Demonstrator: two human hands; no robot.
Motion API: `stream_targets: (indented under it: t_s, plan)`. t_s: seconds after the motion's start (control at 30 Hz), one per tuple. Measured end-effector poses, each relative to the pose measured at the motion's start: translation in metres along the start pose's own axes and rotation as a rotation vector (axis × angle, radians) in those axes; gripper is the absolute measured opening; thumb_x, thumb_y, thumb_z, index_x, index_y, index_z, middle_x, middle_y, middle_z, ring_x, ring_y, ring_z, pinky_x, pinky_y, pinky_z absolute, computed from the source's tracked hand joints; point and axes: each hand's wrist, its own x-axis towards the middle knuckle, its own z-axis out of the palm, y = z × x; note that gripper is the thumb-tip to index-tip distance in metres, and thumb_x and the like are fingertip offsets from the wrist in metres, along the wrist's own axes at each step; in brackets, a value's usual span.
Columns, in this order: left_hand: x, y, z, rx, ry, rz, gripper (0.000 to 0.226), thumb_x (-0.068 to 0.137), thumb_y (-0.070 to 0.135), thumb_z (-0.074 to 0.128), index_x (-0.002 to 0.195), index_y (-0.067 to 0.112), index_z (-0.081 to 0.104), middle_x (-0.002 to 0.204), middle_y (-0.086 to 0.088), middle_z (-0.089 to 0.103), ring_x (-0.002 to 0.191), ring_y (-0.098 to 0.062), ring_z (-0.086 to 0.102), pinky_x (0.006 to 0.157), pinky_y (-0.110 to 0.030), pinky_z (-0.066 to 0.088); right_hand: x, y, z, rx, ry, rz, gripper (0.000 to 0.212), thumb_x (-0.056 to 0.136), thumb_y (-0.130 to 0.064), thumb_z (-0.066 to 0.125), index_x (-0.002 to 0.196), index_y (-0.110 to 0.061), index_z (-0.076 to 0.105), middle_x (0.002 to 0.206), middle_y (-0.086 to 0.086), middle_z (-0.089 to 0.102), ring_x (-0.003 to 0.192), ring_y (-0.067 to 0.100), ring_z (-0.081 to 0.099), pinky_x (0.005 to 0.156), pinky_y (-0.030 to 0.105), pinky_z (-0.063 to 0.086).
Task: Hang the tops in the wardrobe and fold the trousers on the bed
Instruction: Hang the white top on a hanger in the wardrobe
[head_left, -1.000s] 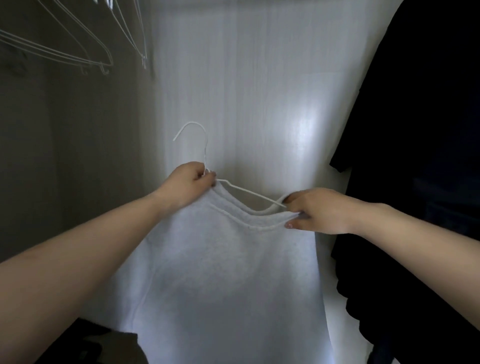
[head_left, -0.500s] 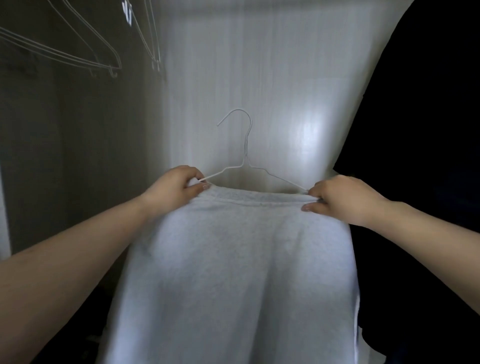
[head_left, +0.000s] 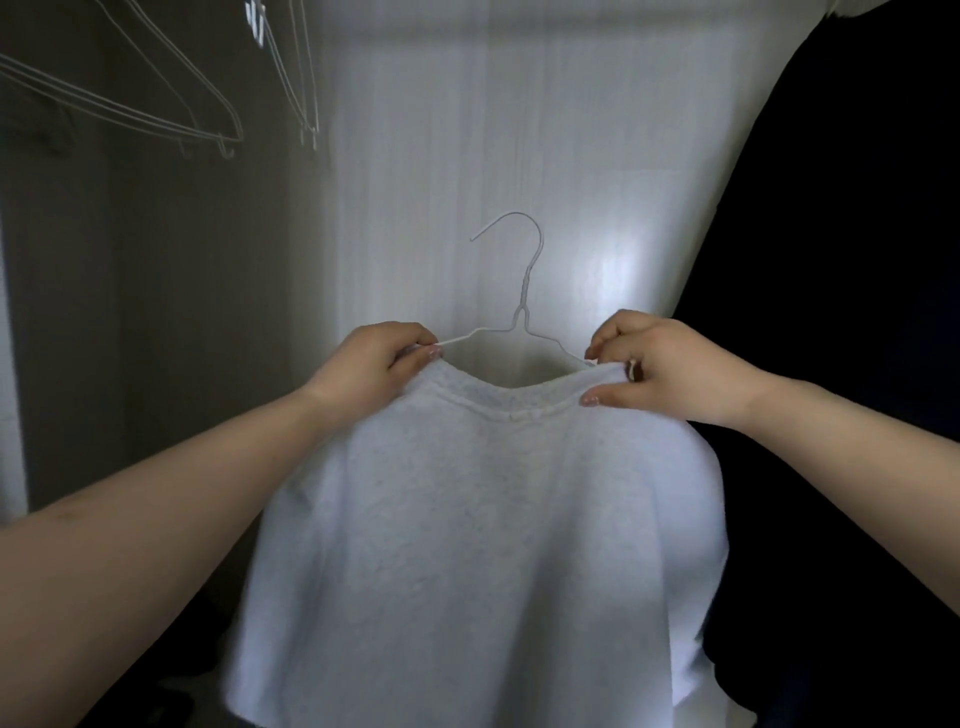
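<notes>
left hand (head_left: 371, 364) and right hand (head_left: 670, 371) fingers pinch collar of grey top (head_left: 467, 545) on wire hanger (head_left: 522, 306), held inside wardrobe, hook free. risk: top slips off hanger shoulder; hook misses rail.

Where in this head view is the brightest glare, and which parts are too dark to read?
Head view: glare sits on the pale wardrobe wall behind the wire hanger; the dark garment at right shows no detail; the empty hangers at upper left look soft and dim.
</notes>
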Motion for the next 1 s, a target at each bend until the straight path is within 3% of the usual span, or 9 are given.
stream_targets:
  t_s: [0.1,0.2,0.27,0.33,0.47,0.63,0.73,0.83,1.0]
  plan:
    - [0.002,0.001,-0.004,-0.011,0.074,0.014,0.018,0.096,0.019,0.054,0.095,0.010,0.070,0.090,0.000,0.068,0.083,-0.015,0.057,0.071,-0.019,0.037,0.000,0.003,-0.006,0.151,0.130,0.106,0.028,0.074,-0.036,0.076,0.095,-0.036,0.058,0.110,-0.012,0.055,0.094,-0.002,0.056,0.071,0.011,0.045]
    - [0.005,0.002,-0.009,-0.006,0.139,0.038,0.019,0.096,0.016,0.054,0.096,0.007,0.070,0.089,0.000,0.066,0.083,-0.015,0.055,0.070,-0.019,0.034,-0.006,0.016,-0.015,0.201,0.037,0.266,0.029,0.085,-0.034,0.066,0.112,-0.030,0.059,0.108,-0.010,0.065,0.099,0.003,0.061,0.083,0.015,0.045]
    - [0.009,0.005,-0.012,-0.008,0.152,0.048,0.019,0.096,0.016,0.054,0.095,0.006,0.069,0.087,0.003,0.063,0.082,-0.014,0.053,0.069,-0.018,0.032,-0.011,0.021,-0.014,0.178,-0.097,0.331,0.025,0.090,-0.038,0.058,0.107,-0.023,0.068,0.099,0.001,0.071,0.095,0.017,0.065,0.086,0.029,0.048]
    - [0.015,0.008,-0.014,-0.012,0.163,0.056,0.017,0.095,0.018,0.056,0.094,0.007,0.069,0.085,0.004,0.062,0.080,-0.013,0.052,0.068,-0.018,0.032,-0.014,0.021,-0.010,0.192,-0.090,0.323,0.030,0.093,-0.037,0.052,0.092,-0.014,0.071,0.085,0.012,0.069,0.079,0.029,0.061,0.077,0.038,0.048]
    - [0.020,0.000,-0.022,0.033,0.184,0.016,0.018,0.091,0.033,0.061,0.092,0.017,0.068,0.082,0.005,0.062,0.071,-0.009,0.051,0.060,-0.012,0.031,-0.019,0.017,-0.011,0.244,0.144,0.310,0.030,0.096,-0.029,0.051,0.072,-0.014,0.064,0.066,0.002,0.053,0.063,0.009,0.047,0.060,0.025,0.037]
    - [0.018,-0.012,-0.025,0.054,0.230,-0.125,0.029,0.086,0.046,0.063,0.082,0.017,0.065,0.076,0.002,0.062,0.072,-0.019,0.056,0.059,-0.029,0.033,-0.018,0.013,-0.027,0.274,0.176,0.320,0.039,0.095,-0.029,0.051,0.083,0.007,0.059,0.070,0.009,0.049,0.066,0.015,0.044,0.063,0.031,0.037]
    - [0.020,-0.016,-0.021,0.045,0.322,-0.338,0.046,0.077,0.064,0.062,0.072,0.018,0.060,0.072,0.004,0.061,0.071,-0.019,0.056,0.060,-0.029,0.040,-0.016,0.001,-0.035,0.328,0.141,0.291,0.045,0.089,-0.039,0.054,0.082,0.005,0.060,0.070,0.009,0.047,0.067,0.018,0.042,0.063,0.034,0.034]
    - [0.025,-0.023,-0.022,0.087,0.308,-0.475,0.064,0.073,0.079,0.049,0.069,0.016,0.058,0.069,0.001,0.060,0.073,-0.023,0.057,0.060,-0.030,0.041,-0.021,-0.015,-0.051,0.486,0.029,0.295,0.038,0.073,-0.050,0.063,0.084,-0.013,0.067,0.071,0.004,0.055,0.067,0.016,0.050,0.061,0.030,0.040]
    - [0.048,-0.022,-0.021,-0.014,0.277,-0.531,0.072,0.073,0.084,0.040,0.070,0.014,0.056,0.070,-0.001,0.055,0.076,-0.026,0.054,0.067,-0.032,0.039,-0.025,-0.028,-0.078,0.639,-0.098,0.298,0.021,0.077,-0.018,0.071,0.097,-0.027,0.072,0.098,0.014,0.068,0.087,0.018,0.064,0.073,0.031,0.048]
